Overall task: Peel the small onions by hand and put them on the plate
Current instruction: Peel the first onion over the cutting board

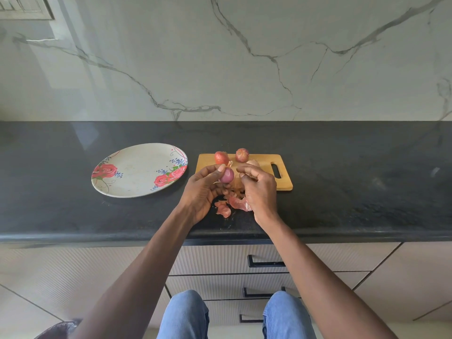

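The flowered plate (pixel 137 171) lies bare on the black counter (pixel 342 187), left of the wooden board (pixel 264 178). Above the board's near edge the left hand (pixel 204 192) pinches a glossy purple peeled onion (pixel 227 175); the right hand (pixel 258 188) is curled, its grasp unclear. Two unpeeled onions (pixel 242 155) sit on the board's far edge. Skins (pixel 231 204) lie below the hands.

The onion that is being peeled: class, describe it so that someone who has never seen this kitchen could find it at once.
Start at the wooden cutting board on the black countertop, right of the flowered plate. At its near left corner, the left hand holds one small onion in its fingertips. Unlike the two papery red-brown onions lying on the board, it is smooth, glossy purple.
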